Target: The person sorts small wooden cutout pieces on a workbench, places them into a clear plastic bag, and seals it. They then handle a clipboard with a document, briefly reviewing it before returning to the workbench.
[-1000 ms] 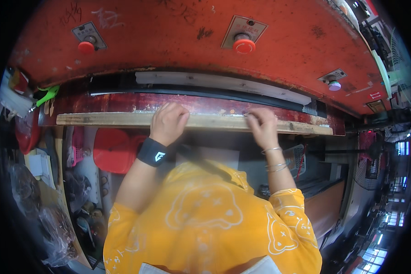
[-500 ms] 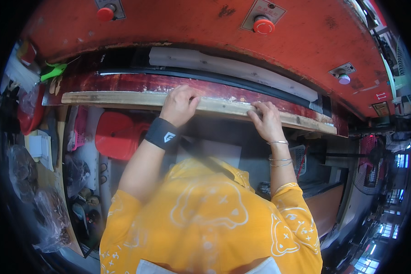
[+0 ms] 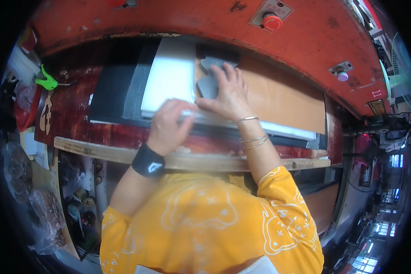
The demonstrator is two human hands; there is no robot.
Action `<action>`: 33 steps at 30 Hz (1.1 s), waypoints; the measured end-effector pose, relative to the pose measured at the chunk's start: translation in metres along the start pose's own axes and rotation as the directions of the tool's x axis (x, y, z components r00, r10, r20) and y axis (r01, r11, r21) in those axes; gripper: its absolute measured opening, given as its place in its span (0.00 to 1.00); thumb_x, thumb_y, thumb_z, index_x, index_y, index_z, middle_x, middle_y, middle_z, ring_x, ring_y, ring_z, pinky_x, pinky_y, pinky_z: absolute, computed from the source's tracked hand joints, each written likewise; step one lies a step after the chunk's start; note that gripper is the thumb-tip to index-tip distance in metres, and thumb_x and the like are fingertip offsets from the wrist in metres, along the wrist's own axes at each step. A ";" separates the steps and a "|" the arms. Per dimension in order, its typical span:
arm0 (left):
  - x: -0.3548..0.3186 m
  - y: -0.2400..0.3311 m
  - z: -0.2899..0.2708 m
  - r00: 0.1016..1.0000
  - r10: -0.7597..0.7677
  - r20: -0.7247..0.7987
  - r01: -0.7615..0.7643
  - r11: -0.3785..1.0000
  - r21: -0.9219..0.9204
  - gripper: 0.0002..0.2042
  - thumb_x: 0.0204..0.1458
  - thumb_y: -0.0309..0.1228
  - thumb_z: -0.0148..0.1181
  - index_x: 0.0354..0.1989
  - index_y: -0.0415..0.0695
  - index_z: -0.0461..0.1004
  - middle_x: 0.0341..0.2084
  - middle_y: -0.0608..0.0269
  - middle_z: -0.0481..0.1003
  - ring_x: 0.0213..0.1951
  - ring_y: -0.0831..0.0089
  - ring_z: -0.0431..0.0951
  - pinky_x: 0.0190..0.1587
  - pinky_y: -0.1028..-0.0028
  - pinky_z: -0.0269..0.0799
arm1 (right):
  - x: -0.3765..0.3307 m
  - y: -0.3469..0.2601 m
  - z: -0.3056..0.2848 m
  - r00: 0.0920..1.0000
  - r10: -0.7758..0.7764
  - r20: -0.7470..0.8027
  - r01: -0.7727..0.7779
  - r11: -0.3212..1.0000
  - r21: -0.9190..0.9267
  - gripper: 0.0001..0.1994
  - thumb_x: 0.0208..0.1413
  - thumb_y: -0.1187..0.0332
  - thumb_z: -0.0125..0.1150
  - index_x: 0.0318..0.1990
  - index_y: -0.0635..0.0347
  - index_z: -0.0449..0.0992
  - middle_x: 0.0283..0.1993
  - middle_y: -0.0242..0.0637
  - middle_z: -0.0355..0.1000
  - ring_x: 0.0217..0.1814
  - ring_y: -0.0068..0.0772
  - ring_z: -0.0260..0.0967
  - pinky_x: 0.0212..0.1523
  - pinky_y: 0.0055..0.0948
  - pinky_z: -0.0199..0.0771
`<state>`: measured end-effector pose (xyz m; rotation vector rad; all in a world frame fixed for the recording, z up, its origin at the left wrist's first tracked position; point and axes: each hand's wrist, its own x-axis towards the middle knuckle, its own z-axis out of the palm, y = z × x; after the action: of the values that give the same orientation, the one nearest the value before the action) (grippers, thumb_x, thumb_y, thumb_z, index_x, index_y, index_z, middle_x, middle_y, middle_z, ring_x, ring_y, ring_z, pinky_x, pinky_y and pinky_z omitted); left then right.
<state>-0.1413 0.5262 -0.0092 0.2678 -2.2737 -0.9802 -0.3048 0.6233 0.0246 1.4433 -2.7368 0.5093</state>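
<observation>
My right hand [image 3: 228,91] reaches over the work board with its fingers spread. Its thumb and fingertips lie around a grey block with curved edges [image 3: 207,86], at the left edge of a tan sheet [image 3: 278,91]. Whether it grips the block is not plain. My left hand [image 3: 171,125], in a black wristband, is blurred with curled fingers at the front edge of a white sheet stack [image 3: 169,77]. Nothing can be made out in it. Another dark grey piece [image 3: 210,63] sits just beyond the right fingertips.
A black sheet [image 3: 112,86] lies at the left of the dark red board [image 3: 73,107]. The board's wooden front edge [image 3: 96,150] is close to my body. Behind stands an orange machine panel [image 3: 182,20] with a red push button [image 3: 272,22]. Green-handled snips [image 3: 47,80] rest far left.
The board has come out toward me, uncovering the sheets and grey pieces. Both hands have left its wooden edge; the right moved forward and left onto the pieces, the left to the white stack.
</observation>
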 end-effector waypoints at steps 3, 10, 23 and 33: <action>0.020 -0.005 0.003 0.981 -0.134 -0.142 0.145 0.987 0.064 0.16 0.49 0.26 0.56 0.47 0.38 0.70 0.45 0.49 0.71 0.48 0.55 0.69 0.51 0.65 0.64 | -0.021 -0.014 0.009 0.999 0.031 -0.043 -0.033 0.998 -0.056 0.40 0.33 0.54 0.69 0.58 0.57 0.62 0.61 0.53 0.54 0.65 0.56 0.47 0.61 0.49 0.51; -0.001 0.006 0.038 0.985 -0.149 0.084 0.087 0.860 0.502 0.24 0.50 0.34 0.55 0.56 0.39 0.63 0.58 0.48 0.59 0.62 0.53 0.54 0.64 0.50 0.40 | -0.066 -0.015 -0.004 0.993 0.088 -0.075 -0.072 0.979 0.189 0.33 0.34 0.59 0.67 0.53 0.53 0.66 0.49 0.50 0.59 0.55 0.51 0.54 0.55 0.44 0.56; -0.020 0.013 0.038 0.977 -0.212 0.033 0.161 0.826 0.540 0.25 0.49 0.33 0.56 0.57 0.39 0.63 0.59 0.48 0.57 0.63 0.53 0.52 0.64 0.49 0.40 | -0.104 0.084 -0.047 0.967 0.253 0.015 0.108 -0.462 0.880 0.36 0.45 0.58 0.59 0.63 0.52 0.55 0.55 0.48 0.61 0.52 0.43 0.66 0.51 0.41 0.71; 0.004 0.029 0.043 0.873 -0.481 0.084 0.468 0.773 -0.428 0.18 0.55 0.26 0.52 0.54 0.36 0.62 0.51 0.52 0.66 0.53 0.68 0.68 0.52 0.72 0.68 | -0.142 0.127 -0.064 0.980 0.171 -0.097 -0.159 0.979 0.125 0.32 0.34 0.63 0.67 0.54 0.51 0.68 0.51 0.46 0.60 0.54 0.46 0.60 0.56 0.39 0.61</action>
<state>-0.1698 0.5694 -0.0087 0.6781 -1.9150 -1.7029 -0.3342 0.8219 0.0273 1.1750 -2.7965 0.7417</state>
